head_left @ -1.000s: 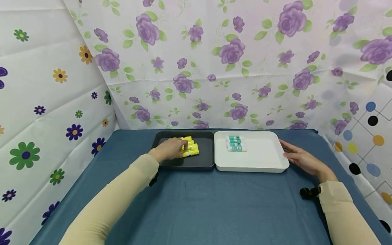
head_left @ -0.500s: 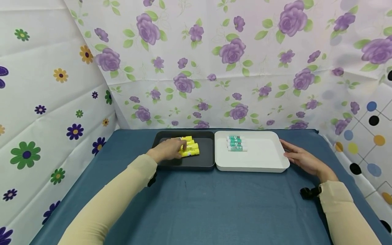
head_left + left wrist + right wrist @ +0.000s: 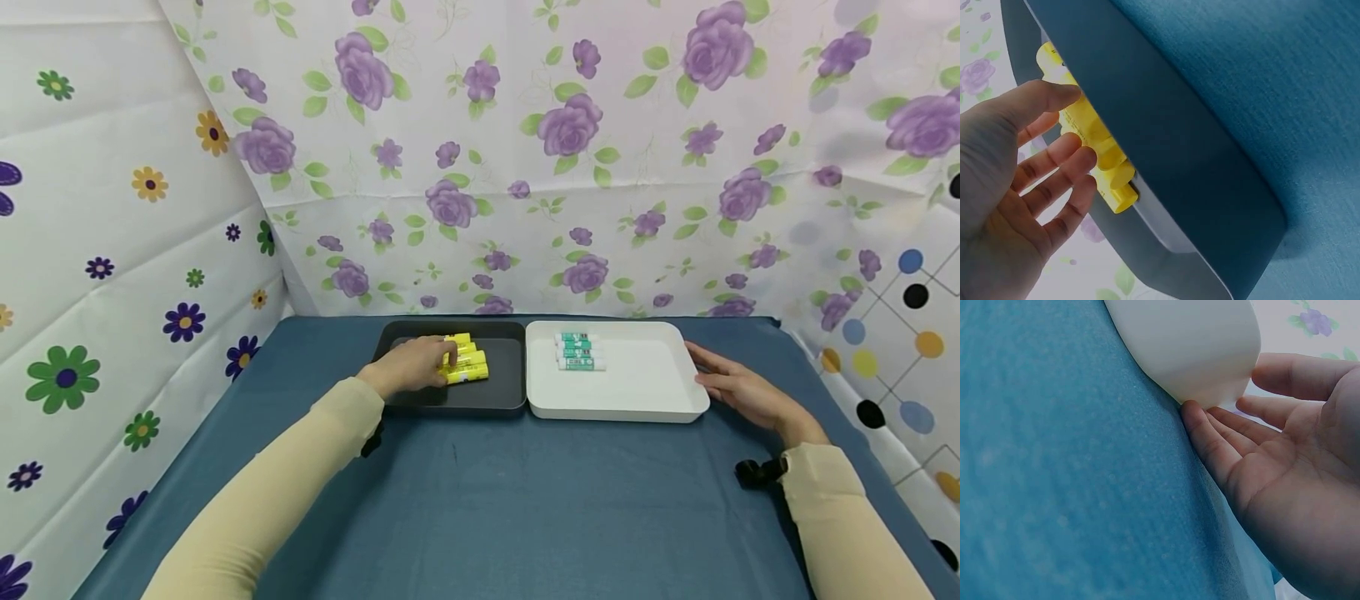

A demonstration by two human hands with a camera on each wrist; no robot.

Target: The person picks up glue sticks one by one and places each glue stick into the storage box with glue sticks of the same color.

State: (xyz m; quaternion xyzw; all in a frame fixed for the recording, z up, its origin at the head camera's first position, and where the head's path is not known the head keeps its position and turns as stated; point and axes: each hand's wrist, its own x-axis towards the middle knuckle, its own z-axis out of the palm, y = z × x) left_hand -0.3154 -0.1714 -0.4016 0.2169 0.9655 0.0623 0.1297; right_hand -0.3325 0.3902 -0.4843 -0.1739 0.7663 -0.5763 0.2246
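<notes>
Several yellow glue sticks (image 3: 468, 367) lie side by side in the dark grey tray (image 3: 506, 400). My left hand (image 3: 411, 365) reaches over them from the left and hides their left ends. In the left wrist view, its thumb and bent fingers close about the yellow glue sticks (image 3: 1088, 122); the exact contact is partly hidden. Several green-and-white glue sticks (image 3: 579, 352) lie in a row in the white tray (image 3: 645, 396). At that tray's right end, my right hand (image 3: 750, 400) touches the outer wall with extended fingers, also visible around the tray corner (image 3: 1204, 356).
The two trays stand side by side near the back edge of a table with a blue cloth (image 3: 525, 500). A floral curtain (image 3: 510, 208) hangs behind them. Patterned sheets flank the table on the left (image 3: 135, 292) and right (image 3: 892, 375).
My left hand shifts very slightly at the left ends of the yellow glue sticks, its fingers changing position a little. The right hand and both trays stay in place.
</notes>
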